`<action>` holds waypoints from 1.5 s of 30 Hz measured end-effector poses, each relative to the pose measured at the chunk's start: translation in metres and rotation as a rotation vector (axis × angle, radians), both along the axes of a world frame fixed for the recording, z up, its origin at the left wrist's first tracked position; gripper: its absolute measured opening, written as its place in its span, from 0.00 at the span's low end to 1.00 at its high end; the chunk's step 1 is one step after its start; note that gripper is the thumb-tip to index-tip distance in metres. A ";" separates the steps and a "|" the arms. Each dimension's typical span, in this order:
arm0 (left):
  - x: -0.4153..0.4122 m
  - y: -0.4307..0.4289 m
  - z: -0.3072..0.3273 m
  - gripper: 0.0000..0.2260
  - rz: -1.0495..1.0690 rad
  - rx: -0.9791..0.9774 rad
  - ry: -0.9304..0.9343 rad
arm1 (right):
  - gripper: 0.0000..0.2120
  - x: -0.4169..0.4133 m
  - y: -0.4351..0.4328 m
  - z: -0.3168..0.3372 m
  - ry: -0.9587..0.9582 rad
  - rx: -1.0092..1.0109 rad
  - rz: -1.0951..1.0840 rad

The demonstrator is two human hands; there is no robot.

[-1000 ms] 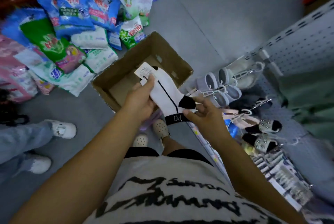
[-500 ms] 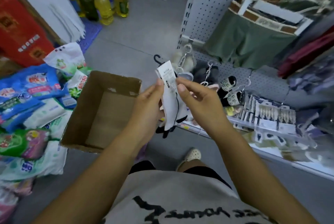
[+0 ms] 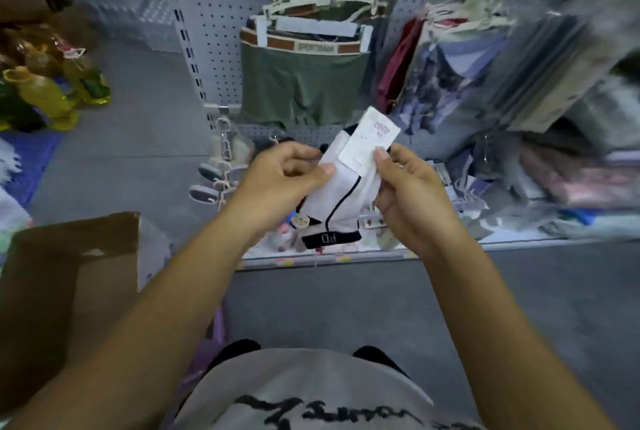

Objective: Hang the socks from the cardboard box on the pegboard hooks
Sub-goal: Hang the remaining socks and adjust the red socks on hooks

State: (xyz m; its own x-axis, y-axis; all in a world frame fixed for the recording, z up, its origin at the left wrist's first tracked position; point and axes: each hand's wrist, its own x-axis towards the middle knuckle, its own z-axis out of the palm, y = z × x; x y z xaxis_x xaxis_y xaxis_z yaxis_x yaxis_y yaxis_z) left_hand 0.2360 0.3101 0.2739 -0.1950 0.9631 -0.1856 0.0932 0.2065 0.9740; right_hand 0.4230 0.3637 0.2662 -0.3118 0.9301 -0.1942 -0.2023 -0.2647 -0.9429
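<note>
Left hand: left hand (image 3: 282, 175) is pinching the left edge of the white sock (image 3: 341, 199) between thumb and curled fingers.
Right hand: right hand (image 3: 410, 194) is gripping the sock's right side, its thumb pressing on the paper label (image 3: 369, 142).
Sock: being held in front of the pegboard (image 3: 214, 31), below the green boxer shorts (image 3: 301, 86).
Cardboard box: cardboard box (image 3: 69, 277) is sitting on the floor at lower left, well apart from the sock.

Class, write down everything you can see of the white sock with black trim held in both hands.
The white fabric sock with black trim hangs cuff-down: thin black curved line, lettered black cuff below, white paper label on top. The left hand pinches its left edge; the right hand pinches the label.
</note>
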 end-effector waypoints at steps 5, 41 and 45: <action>0.073 0.040 0.014 0.08 -0.245 -0.005 0.085 | 0.13 0.090 0.036 0.020 0.140 -0.087 -0.148; 0.077 0.279 0.199 0.11 0.139 0.428 0.357 | 0.07 0.082 0.328 0.226 -0.092 0.501 -0.047; 0.018 0.307 0.230 0.12 0.449 0.645 0.343 | 0.10 0.025 0.352 0.240 -0.164 0.666 0.004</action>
State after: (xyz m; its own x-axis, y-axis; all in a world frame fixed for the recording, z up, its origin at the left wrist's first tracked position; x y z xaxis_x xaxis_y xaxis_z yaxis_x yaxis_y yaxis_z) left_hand 0.2542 0.6167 0.5038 -0.5282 0.6782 0.5108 0.4461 -0.2902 0.8466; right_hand 0.4483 0.7156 0.5061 -0.3309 0.8663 0.3741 -0.0436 0.3820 -0.9232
